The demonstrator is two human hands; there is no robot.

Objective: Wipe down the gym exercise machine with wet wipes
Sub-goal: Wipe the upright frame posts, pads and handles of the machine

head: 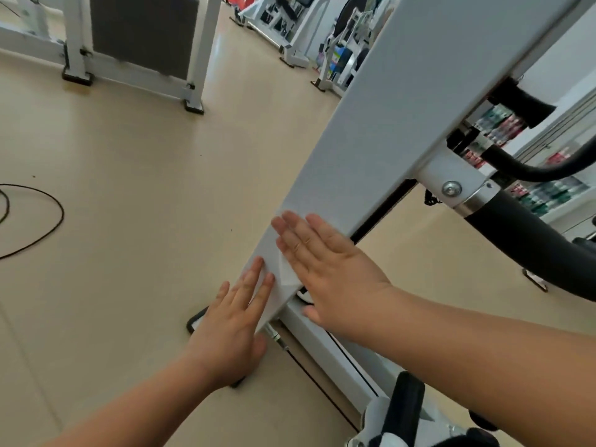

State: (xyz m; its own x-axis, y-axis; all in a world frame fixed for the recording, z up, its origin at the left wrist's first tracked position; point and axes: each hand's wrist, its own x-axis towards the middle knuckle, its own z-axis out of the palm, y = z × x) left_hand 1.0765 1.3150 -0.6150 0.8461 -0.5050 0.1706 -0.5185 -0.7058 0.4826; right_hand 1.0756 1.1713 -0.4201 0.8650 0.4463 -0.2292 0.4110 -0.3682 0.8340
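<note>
My view: right hand [332, 272], fingers straight, presses wet wipe [285, 277] on white machine post [371, 124]; left hand [232, 321] flat alongside. Far-right shelf [548, 191] labels too blurred to read.

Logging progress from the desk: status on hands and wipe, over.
Both hands flat: left hand, right hand pressing white wet wipe on white metal machine post. Wipe low on post. Nothing on post above.

This is a gym. A white steel exercise machine frame [396, 101] slants through the foreground, with a black foam-padded bar [529, 240] bolted to it. Across the smooth beige floor [145, 156] stand more white-framed machines. One has a dark grey panel [143, 30] between uprights set on black rubber feet [77, 77], and further machines [283, 14] crowd the back. A black cable [63, 217] loops on the floor.
</note>
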